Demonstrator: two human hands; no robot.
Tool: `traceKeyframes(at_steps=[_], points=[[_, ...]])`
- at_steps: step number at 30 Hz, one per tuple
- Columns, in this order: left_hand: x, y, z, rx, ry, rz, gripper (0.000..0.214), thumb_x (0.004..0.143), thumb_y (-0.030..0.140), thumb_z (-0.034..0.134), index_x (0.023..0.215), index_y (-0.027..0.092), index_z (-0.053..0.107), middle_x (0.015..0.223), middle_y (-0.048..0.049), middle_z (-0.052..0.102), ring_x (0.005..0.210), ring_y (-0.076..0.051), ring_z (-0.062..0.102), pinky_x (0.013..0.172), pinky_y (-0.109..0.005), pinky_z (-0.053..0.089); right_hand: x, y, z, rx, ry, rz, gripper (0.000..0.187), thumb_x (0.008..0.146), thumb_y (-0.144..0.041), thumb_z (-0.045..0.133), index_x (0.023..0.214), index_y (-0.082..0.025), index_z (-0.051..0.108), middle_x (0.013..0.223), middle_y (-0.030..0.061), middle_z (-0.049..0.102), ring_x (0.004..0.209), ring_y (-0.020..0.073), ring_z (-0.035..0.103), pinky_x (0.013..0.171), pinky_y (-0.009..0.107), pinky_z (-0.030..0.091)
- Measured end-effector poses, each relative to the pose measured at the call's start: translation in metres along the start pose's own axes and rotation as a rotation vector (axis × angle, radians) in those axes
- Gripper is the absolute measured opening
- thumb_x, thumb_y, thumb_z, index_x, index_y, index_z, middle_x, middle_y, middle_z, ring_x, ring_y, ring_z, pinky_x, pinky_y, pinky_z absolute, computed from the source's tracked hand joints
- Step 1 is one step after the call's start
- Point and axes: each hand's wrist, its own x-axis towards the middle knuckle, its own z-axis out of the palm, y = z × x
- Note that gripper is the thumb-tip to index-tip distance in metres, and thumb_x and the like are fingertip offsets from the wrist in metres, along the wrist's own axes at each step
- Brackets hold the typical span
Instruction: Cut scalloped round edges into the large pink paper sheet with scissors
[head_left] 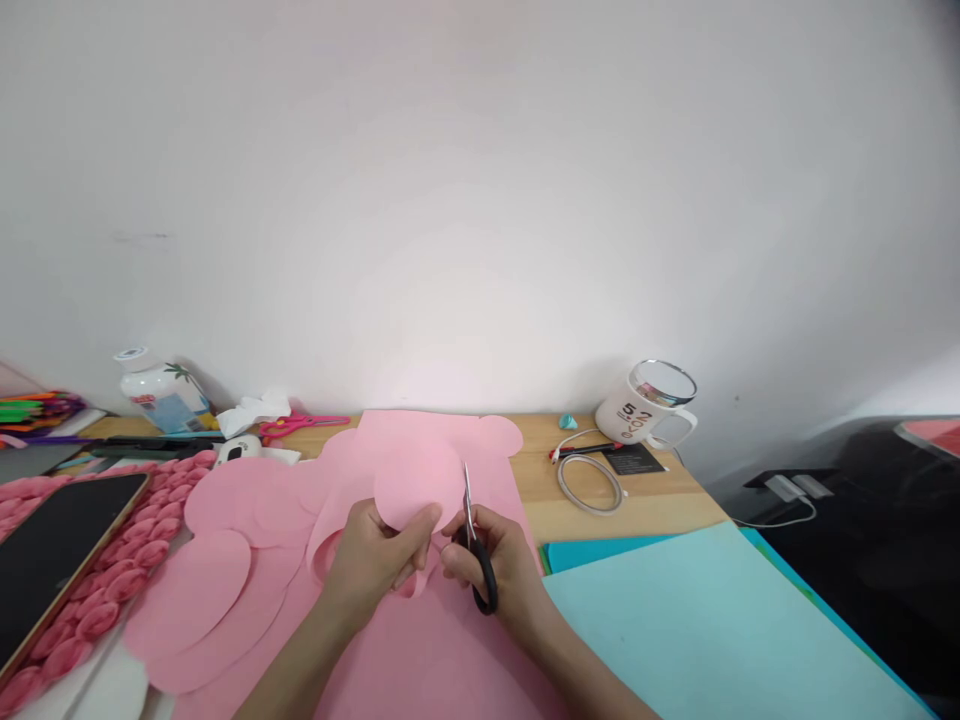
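Note:
My left hand (379, 558) is closed on a rounded pink paper petal (414, 487), holding it upright over the desk. My right hand (501, 566) grips black-handled scissors (475, 545), whose blades point up along the petal's right edge. Under both hands lie several pink paper sheets and cut petal shapes (225, 570) spread on the wooden desk (660, 495).
Light blue paper sheets (705, 625) lie at the right. A white mug (646, 408), a coiled white cable (590, 483), pink scissors (296, 425) and a white bottle (161, 392) stand along the wall. A dark tablet (52, 555) rests on pink paper roses (142, 545) at the left.

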Motion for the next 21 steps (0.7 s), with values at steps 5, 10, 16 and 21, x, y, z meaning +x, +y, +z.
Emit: traceKeyframes(at_steps=[5,10,16,21], points=[[0.0013,-0.0011,0.0009,0.004,0.033,0.024,0.043,0.064,0.039,0.054,0.034,0.021,0.029,0.033,0.0075,0.025,0.035,-0.006,0.024,0.038,-0.022,0.018,-0.0001,-0.0028,0.0009,-0.016,0.008,0.013,0.027,0.058,-0.032,0.072,0.069,-0.015,0.054,0.045,-0.0065,0.047,0.042,0.0074,0.039,0.041,0.019,0.031],[0.0011,-0.0013,0.0011,-0.004,0.025,0.033,0.043,0.065,0.04,0.052,0.035,0.02,0.029,0.034,0.0074,0.024,0.035,-0.005,0.021,0.038,-0.022,0.016,-0.0009,-0.0025,0.0016,-0.024,0.018,0.009,0.027,0.058,-0.034,0.072,0.066,-0.016,0.053,0.043,-0.0067,0.045,0.04,0.0078,0.039,0.039,0.019,0.03],[0.0022,-0.0045,-0.0002,-0.039,-0.022,0.024,0.048,0.069,0.044,0.051,0.031,0.019,0.035,0.027,0.0057,0.03,0.028,-0.005,0.026,0.036,-0.022,0.019,0.0001,0.0024,0.0017,-0.023,0.008,-0.025,0.027,0.059,-0.036,0.07,0.067,-0.016,0.053,0.042,-0.0072,0.045,0.039,0.0077,0.039,0.038,0.019,0.029],[0.0033,-0.0065,-0.0006,-0.05,-0.021,0.024,0.048,0.067,0.044,0.056,0.032,0.018,0.036,0.027,0.0062,0.031,0.027,-0.005,0.028,0.034,-0.02,0.019,0.0008,0.0026,0.0007,-0.017,0.015,-0.029,0.028,0.06,-0.035,0.071,0.069,-0.015,0.053,0.043,-0.0071,0.045,0.04,0.0076,0.037,0.04,0.019,0.028]])
